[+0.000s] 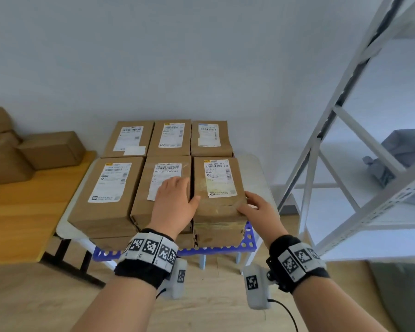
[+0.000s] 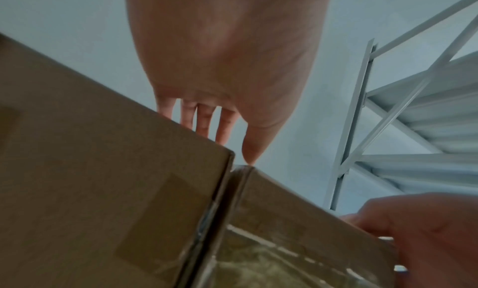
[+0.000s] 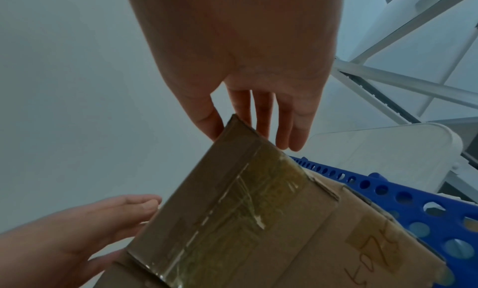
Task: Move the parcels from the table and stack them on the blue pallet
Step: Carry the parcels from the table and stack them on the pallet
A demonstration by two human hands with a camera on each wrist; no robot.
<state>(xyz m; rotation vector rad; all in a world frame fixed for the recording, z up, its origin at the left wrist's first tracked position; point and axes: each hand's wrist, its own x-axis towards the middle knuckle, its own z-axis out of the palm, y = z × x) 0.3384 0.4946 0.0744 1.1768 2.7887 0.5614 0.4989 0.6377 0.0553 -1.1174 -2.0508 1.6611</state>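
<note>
Several brown labelled parcels are stacked in two layers on the blue pallet (image 1: 248, 245) (image 3: 413, 206). My left hand (image 1: 185, 190) (image 2: 225, 137) lies flat with straight fingers on the middle front parcel (image 1: 141, 207) (image 2: 103, 170). Its thumb touches the near left edge of the front right parcel (image 1: 217, 183) (image 2: 284, 241) (image 3: 232, 210). My right hand (image 1: 249, 202) (image 3: 253, 129) is at that parcel's near right corner. There the thumb sits on top and straight fingers run down the right side. Neither hand lifts anything.
A wooden table (image 1: 22, 212) at the left carries several plain brown boxes (image 1: 50, 149). A white table top (image 1: 256, 176) shows behind and around the pallet. A white metal rack (image 1: 345, 140) stands close on the right and holds a grey bag (image 1: 405, 152). Wood floor lies below.
</note>
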